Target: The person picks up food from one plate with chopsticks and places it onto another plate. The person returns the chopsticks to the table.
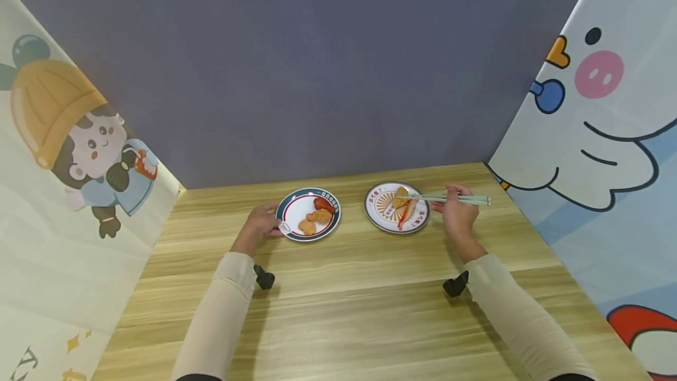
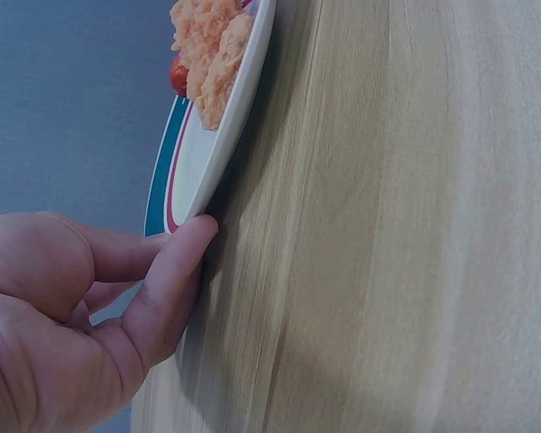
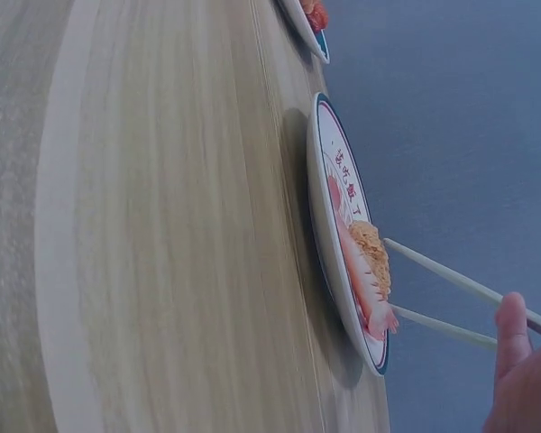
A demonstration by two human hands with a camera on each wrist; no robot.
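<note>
Head view: our left hand pinches the green-rimmed plate with its fingers; our right hand grips chopsticks, their tips at the nugget beside the shrimp on the sunburst plate. We should close the tips evenly and lightly.

Worktop wood-grained, smooth; plates glossy, ceramic-looking; fried pieces rough-crusted; chopsticks smooth, plastic-looking; back panel matt, cloth-like; sleeves matt cloth.
</note>
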